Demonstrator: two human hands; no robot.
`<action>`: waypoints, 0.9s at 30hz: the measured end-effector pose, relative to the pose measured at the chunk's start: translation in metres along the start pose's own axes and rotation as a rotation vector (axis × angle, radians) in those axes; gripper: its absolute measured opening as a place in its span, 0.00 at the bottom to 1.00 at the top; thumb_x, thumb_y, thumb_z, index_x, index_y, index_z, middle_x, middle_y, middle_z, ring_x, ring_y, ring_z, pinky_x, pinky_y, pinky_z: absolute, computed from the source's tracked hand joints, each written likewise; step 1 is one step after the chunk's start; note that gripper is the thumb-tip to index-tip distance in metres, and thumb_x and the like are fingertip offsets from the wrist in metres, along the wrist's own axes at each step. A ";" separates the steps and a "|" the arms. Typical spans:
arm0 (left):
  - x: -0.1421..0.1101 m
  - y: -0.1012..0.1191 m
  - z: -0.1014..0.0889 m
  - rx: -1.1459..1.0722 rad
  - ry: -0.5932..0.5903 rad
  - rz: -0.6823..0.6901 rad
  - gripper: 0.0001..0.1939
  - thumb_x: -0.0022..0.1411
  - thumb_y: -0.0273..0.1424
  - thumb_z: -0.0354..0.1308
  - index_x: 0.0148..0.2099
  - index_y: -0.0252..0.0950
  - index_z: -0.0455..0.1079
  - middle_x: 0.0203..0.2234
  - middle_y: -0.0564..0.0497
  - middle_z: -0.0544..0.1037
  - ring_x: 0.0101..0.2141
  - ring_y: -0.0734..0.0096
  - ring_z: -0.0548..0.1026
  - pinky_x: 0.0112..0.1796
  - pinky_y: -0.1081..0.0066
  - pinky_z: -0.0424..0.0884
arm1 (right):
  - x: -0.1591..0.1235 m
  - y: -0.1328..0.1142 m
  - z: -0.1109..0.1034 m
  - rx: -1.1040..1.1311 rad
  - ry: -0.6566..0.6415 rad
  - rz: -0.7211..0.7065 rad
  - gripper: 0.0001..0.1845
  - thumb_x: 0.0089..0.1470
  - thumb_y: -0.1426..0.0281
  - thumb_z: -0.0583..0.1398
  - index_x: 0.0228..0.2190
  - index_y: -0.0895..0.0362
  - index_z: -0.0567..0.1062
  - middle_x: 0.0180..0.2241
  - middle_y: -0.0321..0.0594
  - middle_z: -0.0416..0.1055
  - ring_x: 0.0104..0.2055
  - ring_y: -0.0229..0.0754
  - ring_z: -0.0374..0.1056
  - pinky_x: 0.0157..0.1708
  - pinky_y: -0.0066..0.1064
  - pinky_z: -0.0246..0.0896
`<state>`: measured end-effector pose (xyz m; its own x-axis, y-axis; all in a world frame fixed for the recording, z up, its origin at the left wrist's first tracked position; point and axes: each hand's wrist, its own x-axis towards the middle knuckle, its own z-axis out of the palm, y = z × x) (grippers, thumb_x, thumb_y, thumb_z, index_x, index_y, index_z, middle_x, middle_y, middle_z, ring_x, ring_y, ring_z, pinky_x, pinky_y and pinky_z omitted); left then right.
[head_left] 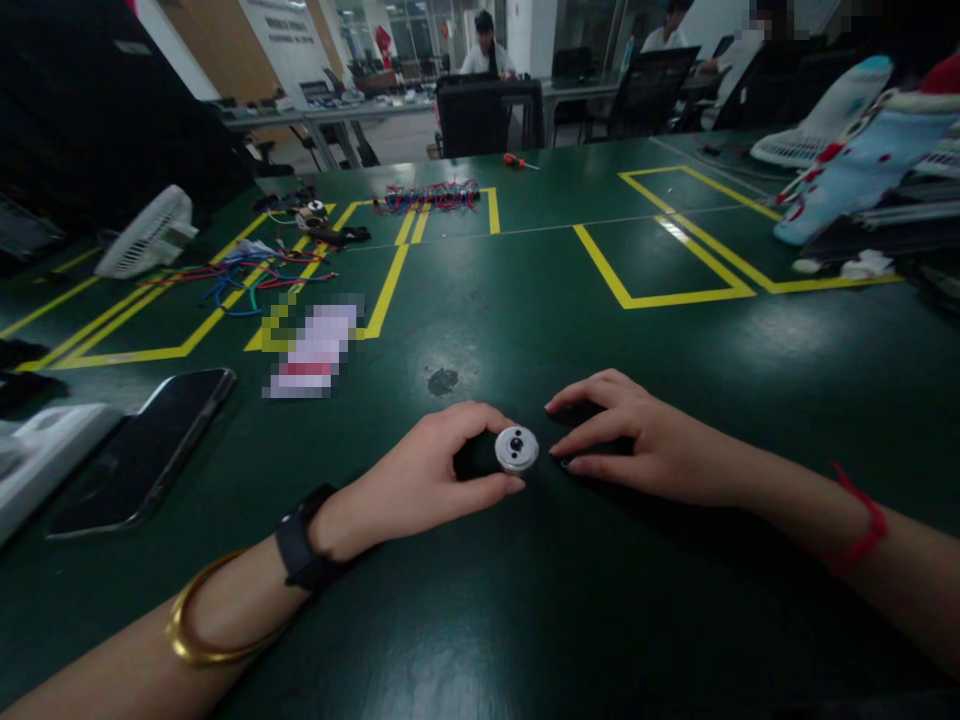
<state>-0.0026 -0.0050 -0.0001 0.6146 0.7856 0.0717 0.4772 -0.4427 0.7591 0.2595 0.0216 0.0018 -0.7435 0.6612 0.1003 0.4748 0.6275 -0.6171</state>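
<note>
My left hand (pixel 427 465) grips a small round metal motor (pixel 516 449) between thumb and fingers. The motor's silvery end face points up, with a dark centre and two small holes. Just to its right, my right hand (pixel 637 440) hovers low by the table with the index finger stretched apart. Its thumb and another fingertip come close together around a tiny dark piece (pixel 564 462), too small to make out. The motor and the right fingertips do not touch.
The green table (pixel 465 620) has yellow tape outlines. At left lie a phone (pixel 146 450), a white power strip (pixel 52 460), loose wires (pixel 240 275) and a white fan (pixel 150 235). A screwdriver (pixel 517 161) rests near the far edge. People (pixel 484 45) sit beyond.
</note>
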 end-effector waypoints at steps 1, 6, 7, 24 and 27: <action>0.000 0.000 0.000 0.003 0.001 0.001 0.13 0.59 0.34 0.62 0.46 0.37 0.68 0.41 0.49 0.75 0.41 0.64 0.73 0.43 0.67 0.68 | 0.000 0.000 -0.001 0.024 0.004 0.011 0.12 0.52 0.62 0.64 0.40 0.44 0.81 0.51 0.41 0.69 0.54 0.51 0.61 0.52 0.50 0.56; 0.000 -0.001 0.001 -0.009 0.006 0.008 0.14 0.59 0.34 0.63 0.46 0.37 0.68 0.41 0.50 0.75 0.41 0.65 0.73 0.43 0.68 0.68 | 0.000 -0.002 -0.002 0.273 0.176 0.172 0.11 0.54 0.61 0.62 0.38 0.48 0.80 0.46 0.39 0.73 0.49 0.47 0.68 0.48 0.40 0.61; 0.000 -0.001 0.000 -0.015 0.004 0.009 0.14 0.59 0.34 0.63 0.47 0.37 0.68 0.41 0.50 0.75 0.41 0.66 0.73 0.43 0.68 0.68 | 0.001 -0.001 -0.001 0.337 0.236 0.228 0.10 0.54 0.61 0.62 0.36 0.49 0.81 0.43 0.39 0.74 0.46 0.46 0.69 0.46 0.38 0.62; 0.000 -0.001 0.000 -0.015 -0.004 0.008 0.14 0.60 0.33 0.63 0.47 0.37 0.68 0.42 0.51 0.75 0.41 0.67 0.72 0.43 0.69 0.67 | 0.006 0.007 0.003 0.867 0.636 0.473 0.06 0.50 0.64 0.66 0.29 0.54 0.81 0.28 0.36 0.75 0.32 0.37 0.69 0.37 0.31 0.61; -0.001 -0.001 0.001 -0.019 0.000 0.010 0.14 0.60 0.33 0.63 0.47 0.37 0.68 0.41 0.51 0.75 0.41 0.67 0.72 0.43 0.69 0.67 | 0.007 0.008 0.003 0.883 0.638 0.470 0.06 0.49 0.64 0.67 0.29 0.53 0.81 0.27 0.35 0.75 0.32 0.36 0.69 0.37 0.30 0.61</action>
<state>-0.0030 -0.0056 -0.0011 0.6190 0.7814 0.0791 0.4596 -0.4421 0.7703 0.2568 0.0295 -0.0049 -0.0952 0.9935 -0.0630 -0.0366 -0.0667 -0.9971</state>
